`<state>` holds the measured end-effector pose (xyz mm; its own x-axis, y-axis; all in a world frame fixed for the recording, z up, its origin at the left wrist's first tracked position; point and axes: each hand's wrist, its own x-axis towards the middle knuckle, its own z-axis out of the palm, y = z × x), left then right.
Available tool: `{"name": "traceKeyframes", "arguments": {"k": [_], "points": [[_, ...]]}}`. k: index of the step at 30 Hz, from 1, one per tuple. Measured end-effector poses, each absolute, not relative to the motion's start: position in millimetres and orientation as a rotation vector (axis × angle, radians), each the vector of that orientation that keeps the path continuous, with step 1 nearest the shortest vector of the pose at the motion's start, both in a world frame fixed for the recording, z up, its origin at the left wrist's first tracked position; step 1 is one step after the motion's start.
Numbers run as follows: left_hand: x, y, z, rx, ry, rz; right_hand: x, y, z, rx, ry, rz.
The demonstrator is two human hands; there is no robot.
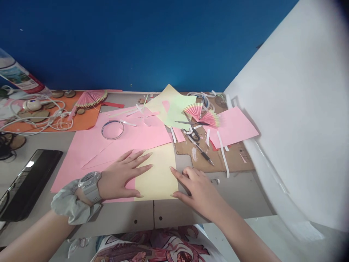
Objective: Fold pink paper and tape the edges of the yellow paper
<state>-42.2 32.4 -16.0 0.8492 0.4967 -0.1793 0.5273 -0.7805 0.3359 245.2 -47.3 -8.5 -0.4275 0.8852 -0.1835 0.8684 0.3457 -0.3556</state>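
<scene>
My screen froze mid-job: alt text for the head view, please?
The left hand lies spread across pink paper and yellow paper; the right hand touches the yellow's right edge. Scissors, a pen and a pleated fan lie beyond it.

The yellow sheet [159, 176] and pink sheet [75, 154] are smooth, matt paper; the cardboard [236, 161] looks rough and scuffed, the scrunchie [69, 202] cloth, the bottle [20, 76] glossy plastic.
</scene>
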Motion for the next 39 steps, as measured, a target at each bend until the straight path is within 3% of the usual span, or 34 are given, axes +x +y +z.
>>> {"name": "traceKeyframes", "arguments": {"k": [39], "points": [[-42.6, 33.5, -16.7, 2.652, 0.746, -0.104, 245.3, -45.6, -8.2, -1.669, -2.549, 0.65]]}}
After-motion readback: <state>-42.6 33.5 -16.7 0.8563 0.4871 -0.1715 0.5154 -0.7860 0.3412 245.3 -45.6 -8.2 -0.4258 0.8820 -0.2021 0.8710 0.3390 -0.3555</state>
